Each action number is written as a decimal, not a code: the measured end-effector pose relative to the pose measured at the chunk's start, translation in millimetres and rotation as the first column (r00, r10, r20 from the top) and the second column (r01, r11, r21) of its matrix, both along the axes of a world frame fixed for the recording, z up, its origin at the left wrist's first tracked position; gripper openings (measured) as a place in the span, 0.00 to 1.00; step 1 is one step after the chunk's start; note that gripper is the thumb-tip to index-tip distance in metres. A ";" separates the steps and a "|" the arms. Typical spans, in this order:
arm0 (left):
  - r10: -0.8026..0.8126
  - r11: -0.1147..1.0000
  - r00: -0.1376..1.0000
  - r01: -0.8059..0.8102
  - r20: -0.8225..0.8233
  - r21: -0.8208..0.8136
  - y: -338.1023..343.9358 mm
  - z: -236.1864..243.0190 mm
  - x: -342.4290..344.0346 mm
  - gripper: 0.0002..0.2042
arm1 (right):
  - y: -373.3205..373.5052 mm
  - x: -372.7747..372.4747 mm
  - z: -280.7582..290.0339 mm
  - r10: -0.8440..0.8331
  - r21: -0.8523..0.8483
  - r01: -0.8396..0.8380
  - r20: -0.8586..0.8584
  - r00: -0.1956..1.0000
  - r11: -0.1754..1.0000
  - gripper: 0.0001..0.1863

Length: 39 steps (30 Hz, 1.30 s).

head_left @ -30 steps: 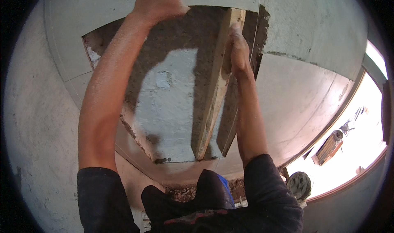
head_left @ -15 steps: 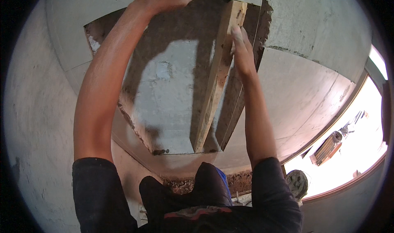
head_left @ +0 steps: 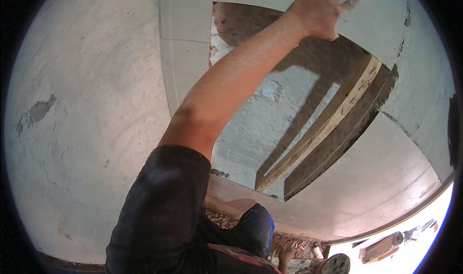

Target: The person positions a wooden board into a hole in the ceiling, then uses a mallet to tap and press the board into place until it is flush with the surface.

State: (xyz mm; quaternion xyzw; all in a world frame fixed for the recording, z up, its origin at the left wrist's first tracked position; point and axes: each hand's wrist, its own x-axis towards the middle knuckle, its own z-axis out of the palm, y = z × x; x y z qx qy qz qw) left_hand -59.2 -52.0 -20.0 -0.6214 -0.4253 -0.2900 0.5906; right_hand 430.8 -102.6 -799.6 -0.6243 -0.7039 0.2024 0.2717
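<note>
My left hand (head_left: pixel 320 11) lies with fingers spread against the large grey panel (head_left: pixel 381 18) above a rectangular gap in the panelling. Inside the gap, a wooden batten (head_left: pixel 333 117) stands on the gap's lower edge and reaches up to its upper edge, casting a shadow on the grey backing (head_left: pixel 255 139). No hand touches the batten. Low in the picture, my right hand (head_left: pixel 287 253) is down beside my knee, near rubble and small items. It is small and partly hidden, so its fingers cannot be made out.
A thin string (head_left: pixel 354 139) runs down past the batten's right side. Bare plastered wall (head_left: pixel 87 129) fills the left. Brown rubble (head_left: pixel 304 245) lies along the wall's foot, with a round dark container (head_left: pixel 336 264) close by. A bright opening (head_left: pixel 410 245) is at the lower right.
My right hand has let go of the batten and dropped low beside my knee. The view has swung left, and my left hand remains on the upper panel, its fingers now visibly spread.
</note>
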 end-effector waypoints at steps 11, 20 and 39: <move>-0.015 0.999 0.999 0.017 -0.045 0.047 -3.6 -1.0 -4.0 0.47 | -85.9 -12.1 -7.1 -0.064 -0.179 0.078 0.083 0.995 0.981 0.14; -0.161 0.985 0.986 0.163 0.047 -0.050 -15.9 -16.2 -9.5 0.48 | -81.5 -10.7 1.5 -0.029 -0.212 0.044 0.072 0.997 0.976 0.13; 0.277 0.877 0.795 -0.438 0.540 0.195 -99.6 -217.2 -169.5 0.38 | -36.0 -45.0 147.5 0.312 0.007 -0.319 -0.231 0.922 0.948 0.13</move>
